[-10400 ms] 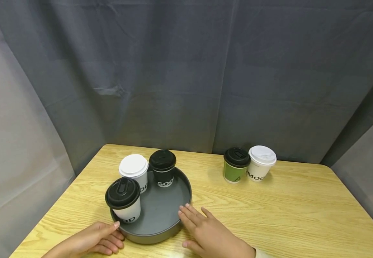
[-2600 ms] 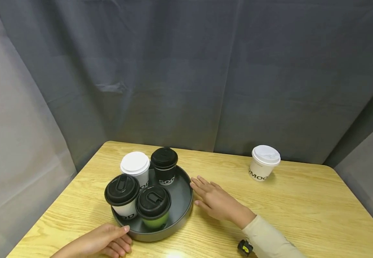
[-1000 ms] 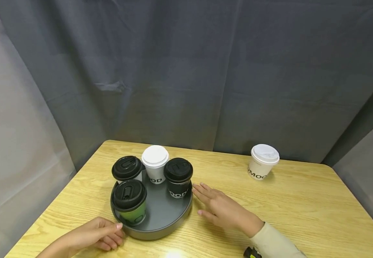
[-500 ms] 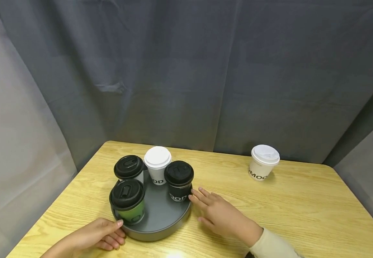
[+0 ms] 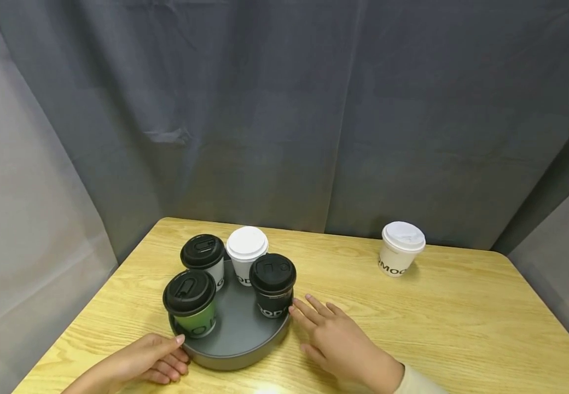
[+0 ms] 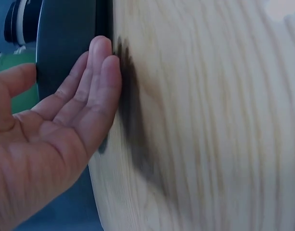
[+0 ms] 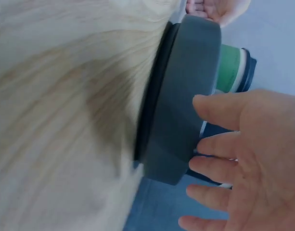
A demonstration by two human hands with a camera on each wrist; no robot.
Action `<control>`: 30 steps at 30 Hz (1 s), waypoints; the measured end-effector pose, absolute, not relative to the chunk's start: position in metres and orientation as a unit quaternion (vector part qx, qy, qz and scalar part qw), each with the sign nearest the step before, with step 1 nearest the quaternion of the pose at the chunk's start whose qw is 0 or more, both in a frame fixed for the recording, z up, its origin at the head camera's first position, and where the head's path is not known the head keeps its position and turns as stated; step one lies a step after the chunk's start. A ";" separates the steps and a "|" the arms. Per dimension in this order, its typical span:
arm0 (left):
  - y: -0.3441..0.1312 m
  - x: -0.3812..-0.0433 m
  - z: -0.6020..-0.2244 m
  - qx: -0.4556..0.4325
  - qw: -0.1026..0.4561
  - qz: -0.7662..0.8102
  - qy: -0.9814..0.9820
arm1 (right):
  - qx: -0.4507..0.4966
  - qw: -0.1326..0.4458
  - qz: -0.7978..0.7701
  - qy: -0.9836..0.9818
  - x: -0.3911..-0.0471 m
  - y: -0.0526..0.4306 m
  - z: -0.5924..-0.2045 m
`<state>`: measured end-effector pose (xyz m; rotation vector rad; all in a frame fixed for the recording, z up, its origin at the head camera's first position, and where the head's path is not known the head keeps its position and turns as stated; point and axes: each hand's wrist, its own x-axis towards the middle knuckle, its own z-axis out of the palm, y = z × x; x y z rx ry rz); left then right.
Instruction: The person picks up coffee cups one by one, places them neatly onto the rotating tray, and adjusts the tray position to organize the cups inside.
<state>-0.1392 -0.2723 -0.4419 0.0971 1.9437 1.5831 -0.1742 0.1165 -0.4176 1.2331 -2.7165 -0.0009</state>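
A round dark grey turntable tray (image 5: pixel 237 335) stands on the table and bears several lidded paper cups, all upright. At its near left is a green cup (image 5: pixel 197 323) with a black lid, and behind that a white cup (image 5: pixel 215 271) with a black lid. A white-lidded cup (image 5: pixel 247 246) is at the back; a black cup (image 5: pixel 273 284) stands at the right. My left hand (image 5: pixel 141 357) has its thumb by the near-left rim and its extended fingers along the tray's side. My right hand (image 5: pixel 338 342), fingers spread and straight, touches the right rim by the black cup.
Another white-lidded cup (image 5: pixel 400 251) stands apart at the back right of the wooden table (image 5: pixel 442 317). A dark grey curtain (image 5: pixel 265 120) hangs behind the table's back edge, with lighter cloth (image 5: pixel 23 180) at the left.
The green cup came from the table's back right onto the tray earlier. Since then the tray has turned clockwise, its cups moving round with it. My right hand has slid slightly nearer along the rim.
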 end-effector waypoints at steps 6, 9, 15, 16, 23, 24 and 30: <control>-0.268 -0.135 -0.443 0.039 0.319 0.611 0.724 | 0.417 0.067 0.016 -0.906 -0.178 0.119 -0.422; -0.268 -0.135 -0.442 0.039 0.324 0.614 0.718 | 0.419 0.066 0.021 -0.905 -0.178 0.119 -0.423; -0.268 -0.136 -0.441 0.036 0.328 0.613 0.718 | 0.412 0.039 0.045 -0.909 -0.179 0.124 -0.420; -0.268 -0.137 -0.441 0.036 0.327 0.613 0.719 | 0.410 0.034 0.052 -0.910 -0.180 0.126 -0.418; -0.267 -0.136 -0.442 0.041 0.326 0.610 0.721 | 0.349 0.039 0.106 -0.930 -0.187 0.149 -0.400; -0.267 -0.136 -0.441 0.041 0.325 0.610 0.721 | 0.336 0.050 0.111 -0.934 -0.190 0.153 -0.398; -0.267 -0.137 -0.442 0.040 0.321 0.607 0.726 | 0.266 0.156 0.133 -0.942 -0.224 0.186 -0.387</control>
